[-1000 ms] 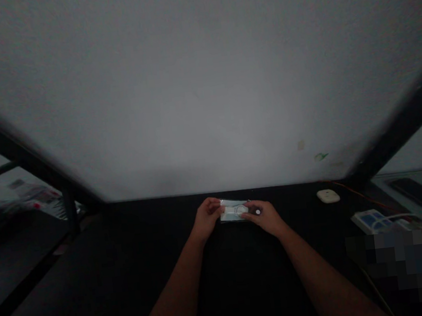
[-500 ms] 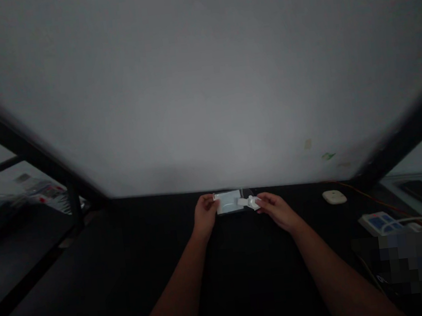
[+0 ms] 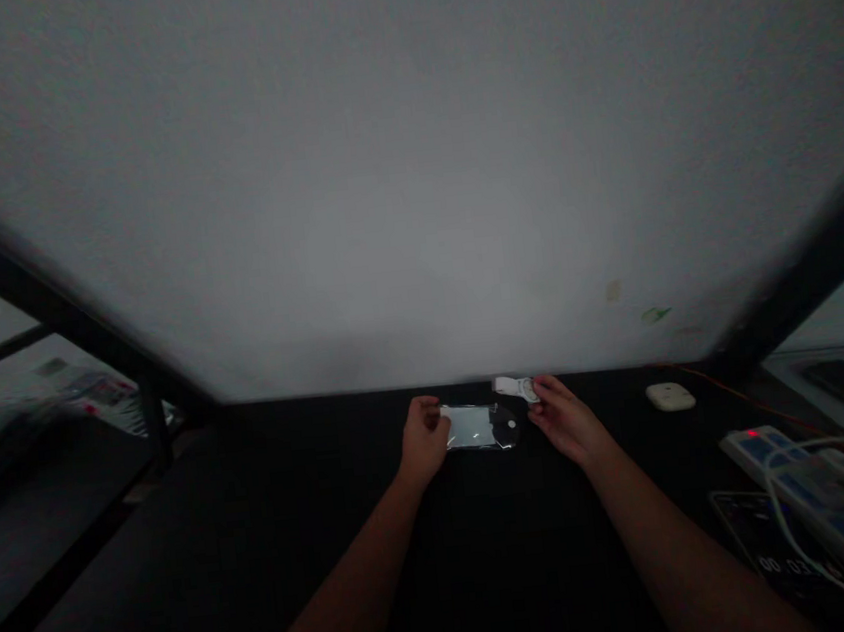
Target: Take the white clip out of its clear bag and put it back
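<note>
My left hand (image 3: 427,438) is closed on the left end of a clear plastic sleeve (image 3: 471,427), which has a pale card-like panel inside and a dark, rounded right end with a small white spot. Between the fingertips of my right hand (image 3: 562,416) is a white piece (image 3: 516,388) with a round part and a flat strip pointing left. This piece is apart from the sleeve, just above its right end. Both hands are over the black table (image 3: 324,527), near the wall.
A white rounded case (image 3: 670,396) lies to the right. Nearer, a power strip (image 3: 763,443) with a red light and white cables sits beside a phone (image 3: 745,523) showing digits. Plastic packaging (image 3: 109,389) is at the left, behind a dark metal frame (image 3: 34,286).
The white piece has come away from the sleeve and moved up and right with my right hand. My left hand and the sleeve have shifted slightly right and down. The phone now shows.
</note>
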Tool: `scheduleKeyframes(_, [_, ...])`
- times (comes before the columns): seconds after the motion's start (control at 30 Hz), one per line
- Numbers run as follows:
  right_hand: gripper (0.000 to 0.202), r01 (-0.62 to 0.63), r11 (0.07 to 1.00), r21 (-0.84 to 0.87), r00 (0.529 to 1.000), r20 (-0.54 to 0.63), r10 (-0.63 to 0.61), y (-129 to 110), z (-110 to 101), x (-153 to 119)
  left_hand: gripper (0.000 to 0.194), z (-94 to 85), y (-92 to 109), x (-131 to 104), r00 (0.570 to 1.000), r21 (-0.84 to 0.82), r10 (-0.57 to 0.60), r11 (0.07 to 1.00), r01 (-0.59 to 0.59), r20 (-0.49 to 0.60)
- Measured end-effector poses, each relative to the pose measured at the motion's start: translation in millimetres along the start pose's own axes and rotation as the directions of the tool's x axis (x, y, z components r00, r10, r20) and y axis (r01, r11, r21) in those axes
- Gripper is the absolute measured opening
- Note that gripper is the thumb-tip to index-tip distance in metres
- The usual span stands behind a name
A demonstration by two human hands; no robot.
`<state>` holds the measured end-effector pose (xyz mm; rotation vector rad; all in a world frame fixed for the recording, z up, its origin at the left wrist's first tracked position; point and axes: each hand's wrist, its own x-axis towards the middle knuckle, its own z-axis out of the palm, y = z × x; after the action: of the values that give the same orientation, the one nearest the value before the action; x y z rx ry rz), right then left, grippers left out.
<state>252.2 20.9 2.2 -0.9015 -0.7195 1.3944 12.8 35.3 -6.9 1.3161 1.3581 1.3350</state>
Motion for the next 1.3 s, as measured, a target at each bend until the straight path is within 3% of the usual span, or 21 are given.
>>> scheduleKeyframes(0.1, [0.036, -0.008, 0.993, -0.117, 0.999, 0.048, 0.014, 2, 6, -2, 0.015, 0.8, 3, -1, 0.999, 0.167, 0.044, 0.985, -0.045, 0.013])
scheduleKeyframes(0.2, [0.034, -0.007, 0.977, -0.211, 0.994, 0.103, 0.029, 4, 10, -4, 0.003, 2.1, 8, -4, 0.987, 0.284, 0.16, 0.945, -0.16, 0.025])
scheduleKeyframes(0.3, [0.031, 0.007, 0.973, -0.232, 0.99, 0.136, 0.026, 4, 10, -5, 0.008, 3.3, 14, -7, 0.951, 0.346, 0.305, 0.889, -0.301, 0.045])
scheduleKeyframes(0.43, [0.031, 0.018, 0.97, -0.242, 0.989, 0.146, 0.018, 5, 9, -4, 0.016, 2.6, 19, -12, 0.921, 0.35, 0.383, 0.854, -0.384, 0.077])
scheduleKeyframes(0.53, [0.033, 0.03, 0.965, -0.261, 0.99, 0.144, 0.008, 6, 9, -4, 0.018, 1.3, 20, -14, 0.924, 0.276, 0.348, 0.883, -0.379, 0.157])
scheduleKeyframes(0.67, [0.031, 0.05, 0.958, -0.283, 0.988, 0.155, -0.006, 8, 9, -4, 0.03, 0.5, 18, -16, 0.939, 0.187, 0.229, 0.941, -0.28, 0.256])
scheduleKeyframes(0.83, [0.028, 0.058, 0.952, -0.299, 0.986, 0.165, -0.008, 11, 6, -3, 0.047, -0.7, 15, -15, 0.946, 0.136, 0.197, 0.962, -0.237, 0.256])
scheduleKeyframes(1.03, [0.026, 0.084, 0.922, -0.377, 0.977, 0.211, -0.002, 11, 5, -3, 0.037, -1.5, 12, -11, 0.941, 0.121, 0.134, 0.976, -0.179, 0.31])
scheduleKeyframes(1.3, [0.024, 0.093, 0.894, -0.438, 0.967, 0.254, 0.024, 7, 8, -9, 0.039, -8.9, 7, -8, 0.933, 0.034, 0.068, 0.996, -0.085, 0.354])
